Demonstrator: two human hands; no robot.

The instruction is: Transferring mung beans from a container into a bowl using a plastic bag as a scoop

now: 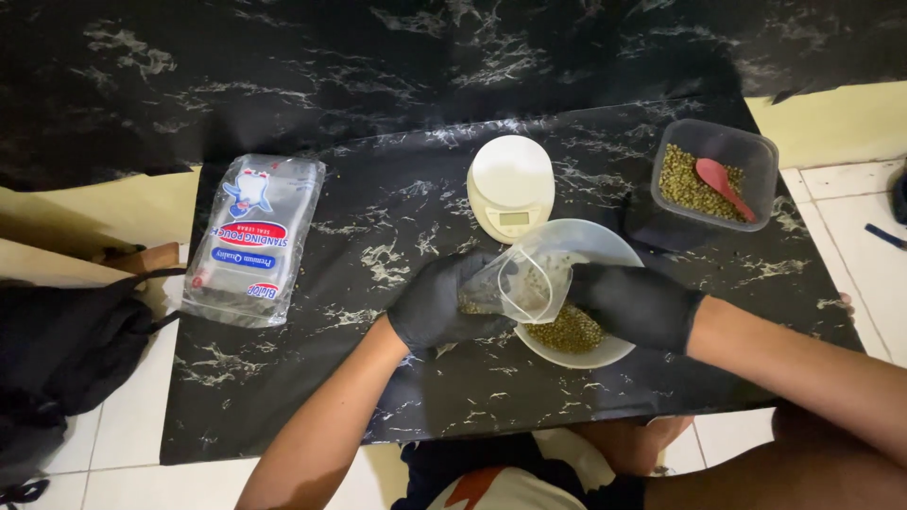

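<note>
Left hand grips your clear pouch | right hand closed on its mouth | filling from bowl | next: steady pour of green beans.

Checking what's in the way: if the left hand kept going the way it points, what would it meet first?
The left hand, gripping a clear pouch, points right toward the white bowl; past the pouch it would probably meet the right hand first, though depth is unclear.

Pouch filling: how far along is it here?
Done: a few green beans already sit in the clear pouch. In hand: left hand holds it open over the bowl while right hand scoops. Left: scale bare, pouch pack waiting.
</note>
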